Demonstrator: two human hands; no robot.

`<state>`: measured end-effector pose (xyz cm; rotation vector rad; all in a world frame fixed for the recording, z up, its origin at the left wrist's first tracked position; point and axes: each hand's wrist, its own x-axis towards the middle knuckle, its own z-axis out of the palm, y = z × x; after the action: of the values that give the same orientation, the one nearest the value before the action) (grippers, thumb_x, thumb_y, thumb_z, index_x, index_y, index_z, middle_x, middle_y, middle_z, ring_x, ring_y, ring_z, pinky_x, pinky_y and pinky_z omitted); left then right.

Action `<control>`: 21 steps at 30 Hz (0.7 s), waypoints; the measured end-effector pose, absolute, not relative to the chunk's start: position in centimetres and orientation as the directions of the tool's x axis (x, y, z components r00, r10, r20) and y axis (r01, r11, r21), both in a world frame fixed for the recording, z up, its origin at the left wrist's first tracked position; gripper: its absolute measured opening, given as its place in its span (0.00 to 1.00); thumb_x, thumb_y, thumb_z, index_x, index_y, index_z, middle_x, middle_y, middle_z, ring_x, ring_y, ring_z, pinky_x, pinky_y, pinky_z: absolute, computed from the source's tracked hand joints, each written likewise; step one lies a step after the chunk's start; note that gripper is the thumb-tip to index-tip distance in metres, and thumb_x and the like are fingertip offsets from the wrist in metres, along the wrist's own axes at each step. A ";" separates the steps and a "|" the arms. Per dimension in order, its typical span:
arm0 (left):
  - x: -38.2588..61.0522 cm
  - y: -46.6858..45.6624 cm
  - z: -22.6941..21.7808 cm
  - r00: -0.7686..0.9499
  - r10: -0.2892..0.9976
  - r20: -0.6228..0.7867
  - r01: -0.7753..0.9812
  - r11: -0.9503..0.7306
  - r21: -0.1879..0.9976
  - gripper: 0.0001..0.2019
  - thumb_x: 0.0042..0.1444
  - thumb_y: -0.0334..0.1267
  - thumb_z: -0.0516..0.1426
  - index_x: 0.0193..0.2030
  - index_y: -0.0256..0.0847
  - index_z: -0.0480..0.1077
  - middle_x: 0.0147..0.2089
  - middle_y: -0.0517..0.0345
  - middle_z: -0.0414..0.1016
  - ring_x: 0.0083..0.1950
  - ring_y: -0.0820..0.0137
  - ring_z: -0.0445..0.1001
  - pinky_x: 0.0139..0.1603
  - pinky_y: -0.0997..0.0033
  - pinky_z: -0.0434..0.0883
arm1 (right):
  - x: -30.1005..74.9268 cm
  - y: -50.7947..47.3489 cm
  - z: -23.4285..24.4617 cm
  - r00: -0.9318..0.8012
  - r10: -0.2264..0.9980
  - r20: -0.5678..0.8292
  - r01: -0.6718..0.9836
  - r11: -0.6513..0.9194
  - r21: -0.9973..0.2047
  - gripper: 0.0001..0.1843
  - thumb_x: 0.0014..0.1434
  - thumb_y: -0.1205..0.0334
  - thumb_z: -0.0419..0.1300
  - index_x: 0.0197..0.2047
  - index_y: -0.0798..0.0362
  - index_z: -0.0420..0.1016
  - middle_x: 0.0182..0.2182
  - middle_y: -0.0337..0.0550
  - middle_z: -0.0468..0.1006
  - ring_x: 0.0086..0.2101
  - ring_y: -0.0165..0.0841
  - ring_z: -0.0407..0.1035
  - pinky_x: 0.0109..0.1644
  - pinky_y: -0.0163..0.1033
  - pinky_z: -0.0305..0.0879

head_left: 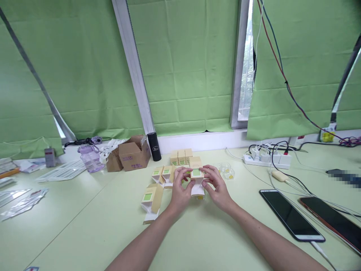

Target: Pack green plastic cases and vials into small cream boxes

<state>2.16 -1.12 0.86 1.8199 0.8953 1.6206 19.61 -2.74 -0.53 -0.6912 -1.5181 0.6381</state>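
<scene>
A small tan cardboard box (197,173) with a green label is held between my two hands, its white inner flap open toward me. My left hand (182,187) grips its left side and my right hand (216,188) its right side, fingers bent around the edges. Something clear with a bit of yellow shows just below the flap, mostly hidden. To the left lie more small boxes with open flaps, the nearest box (152,198) and a pair (163,174) behind it. Closed small boxes (181,156) stand in a row farther back. Clear round containers (226,170) with yellow bits sit right of my hands.
On the right are a white-edged phone (291,214), a dark phone (332,218), cables and a power strip (267,161). Along the back stand a black bottle (153,146), a brown carton (134,153) and a purple jug (91,158). Plastic packets (25,203) lie far left.
</scene>
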 end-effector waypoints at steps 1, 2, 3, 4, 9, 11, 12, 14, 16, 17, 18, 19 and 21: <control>2.2 -1.2 0.9 0.055 0.773 0.632 0.128 -0.633 0.763 0.16 0.60 0.32 0.63 0.54 0.49 0.74 0.57 0.53 0.66 0.48 0.67 0.76 0.51 0.63 0.71 | 19.6 -2.7 -0.5 -0.026 0.752 0.659 0.049 0.659 -0.750 0.20 0.69 0.56 0.61 0.63 0.39 0.75 0.62 0.49 0.63 0.49 0.37 0.75 0.54 0.48 0.77; 2.2 -1.2 0.9 0.053 0.774 0.631 0.132 -0.632 0.764 0.16 0.59 0.32 0.63 0.53 0.49 0.74 0.57 0.53 0.66 0.48 0.67 0.76 0.51 0.63 0.71 | 19.5 -2.7 -0.5 -0.020 0.755 0.656 0.049 0.656 -0.753 0.19 0.69 0.56 0.61 0.62 0.38 0.75 0.62 0.49 0.63 0.48 0.37 0.75 0.54 0.48 0.77; 2.2 -1.2 1.0 0.049 0.774 0.631 0.136 -0.631 0.763 0.16 0.59 0.32 0.63 0.53 0.49 0.75 0.57 0.53 0.66 0.48 0.67 0.76 0.51 0.63 0.71 | 19.5 -2.7 -0.5 -0.017 0.756 0.654 0.049 0.654 -0.755 0.19 0.69 0.56 0.61 0.62 0.38 0.75 0.62 0.48 0.63 0.48 0.36 0.75 0.54 0.48 0.77; 2.3 -1.3 1.0 0.046 0.774 0.632 0.140 -0.631 0.763 0.16 0.59 0.32 0.64 0.53 0.49 0.75 0.57 0.53 0.66 0.47 0.66 0.76 0.51 0.63 0.71 | 19.5 -2.7 -0.6 -0.015 0.757 0.653 0.049 0.653 -0.756 0.19 0.69 0.57 0.61 0.62 0.38 0.75 0.62 0.48 0.63 0.48 0.36 0.75 0.54 0.48 0.77; 2.4 -1.4 1.0 0.051 0.763 0.645 0.171 -0.643 0.747 0.15 0.60 0.34 0.64 0.54 0.48 0.75 0.56 0.52 0.68 0.48 0.66 0.77 0.51 0.63 0.71 | 19.4 -2.5 -0.7 0.001 0.757 0.653 0.055 0.652 -0.756 0.18 0.69 0.57 0.61 0.61 0.38 0.75 0.61 0.48 0.63 0.48 0.36 0.75 0.53 0.47 0.78; 2.4 -1.5 1.0 0.052 0.760 0.648 0.176 -0.645 0.743 0.16 0.60 0.34 0.64 0.54 0.48 0.74 0.55 0.52 0.67 0.48 0.66 0.76 0.51 0.63 0.71 | 19.4 -2.4 -0.7 0.005 0.757 0.653 0.058 0.652 -0.756 0.17 0.69 0.57 0.60 0.60 0.39 0.75 0.61 0.48 0.63 0.47 0.36 0.76 0.53 0.47 0.78; 2.4 -1.5 1.0 0.052 0.760 0.648 0.177 -0.645 0.743 0.16 0.60 0.33 0.64 0.54 0.49 0.74 0.55 0.53 0.67 0.48 0.66 0.76 0.50 0.63 0.71 | 19.4 -2.4 -0.7 0.006 0.757 0.653 0.060 0.652 -0.756 0.17 0.69 0.57 0.60 0.60 0.39 0.75 0.61 0.49 0.63 0.46 0.36 0.76 0.52 0.48 0.78; 2.4 -1.6 1.1 0.053 0.763 0.645 0.181 -0.642 0.745 0.16 0.60 0.33 0.63 0.54 0.49 0.74 0.55 0.53 0.67 0.48 0.66 0.76 0.50 0.63 0.71 | 19.4 -2.4 -0.7 0.012 0.756 0.654 0.067 0.652 -0.755 0.17 0.70 0.57 0.59 0.60 0.40 0.76 0.60 0.49 0.64 0.45 0.35 0.76 0.52 0.48 0.79; 2.4 -1.7 1.1 0.056 0.765 0.642 0.187 -0.640 0.746 0.16 0.60 0.33 0.63 0.55 0.49 0.74 0.56 0.53 0.67 0.48 0.66 0.76 0.51 0.63 0.70 | 19.4 -2.4 -0.7 0.021 0.754 0.656 0.075 0.653 -0.753 0.17 0.69 0.57 0.59 0.60 0.40 0.76 0.60 0.50 0.65 0.45 0.36 0.76 0.52 0.48 0.79; 2.4 -1.7 1.1 0.058 0.766 0.640 0.189 -0.638 0.747 0.16 0.60 0.33 0.63 0.55 0.50 0.74 0.56 0.53 0.67 0.48 0.66 0.76 0.51 0.63 0.70 | 19.4 -2.4 -0.7 0.024 0.753 0.658 0.078 0.655 -0.752 0.17 0.69 0.58 0.59 0.59 0.40 0.76 0.60 0.50 0.65 0.45 0.36 0.76 0.51 0.48 0.79; 2.4 -1.7 1.1 0.059 0.767 0.638 0.191 -0.637 0.747 0.16 0.60 0.33 0.63 0.55 0.50 0.74 0.56 0.53 0.67 0.49 0.66 0.76 0.51 0.63 0.70 | 19.4 -2.4 -0.7 0.026 0.751 0.660 0.081 0.656 -0.750 0.17 0.69 0.58 0.59 0.59 0.41 0.76 0.60 0.50 0.65 0.45 0.36 0.76 0.51 0.48 0.79; 2.4 -1.7 1.1 0.062 0.768 0.637 0.191 -0.636 0.748 0.16 0.60 0.33 0.63 0.55 0.50 0.74 0.56 0.53 0.67 0.49 0.66 0.76 0.51 0.63 0.70 | 19.4 -2.4 -0.8 0.027 0.749 0.662 0.084 0.658 -0.748 0.17 0.69 0.58 0.59 0.59 0.41 0.76 0.60 0.50 0.65 0.44 0.36 0.76 0.51 0.48 0.79; 2.4 -1.7 1.1 0.064 0.769 0.636 0.193 -0.635 0.748 0.16 0.61 0.33 0.63 0.55 0.50 0.74 0.56 0.53 0.67 0.49 0.65 0.76 0.51 0.62 0.70 | 19.4 -2.4 -0.8 0.026 0.746 0.665 0.090 0.661 -0.745 0.17 0.69 0.59 0.59 0.59 0.41 0.76 0.60 0.50 0.65 0.44 0.36 0.76 0.51 0.48 0.79</control>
<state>2.39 -1.68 1.06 1.8755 0.9560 1.6040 19.42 -2.43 -0.77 -0.7341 -1.4806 0.5852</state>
